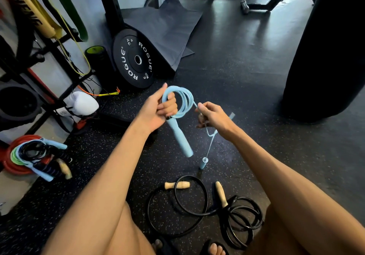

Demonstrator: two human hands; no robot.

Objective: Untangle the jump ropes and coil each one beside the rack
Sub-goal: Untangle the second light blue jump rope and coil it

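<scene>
Two white "ROGUE" prints on black plate [129,60] beyond blue rope [185,99]

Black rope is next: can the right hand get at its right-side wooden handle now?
Probably not yet: the right hand pinches the blue jump rope. Nothing lies between it and the wooden handle, so once freed it likely could.

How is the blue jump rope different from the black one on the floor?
The light blue plastic jump rope is up in the left hand and right hand; the black jump rope with wooden handles lies on the speckled floor. The blue one is wound in small tight loops; the black one sprawls loosely. Blue's handles are blue, black's pale wood. Both have two handles.
</scene>
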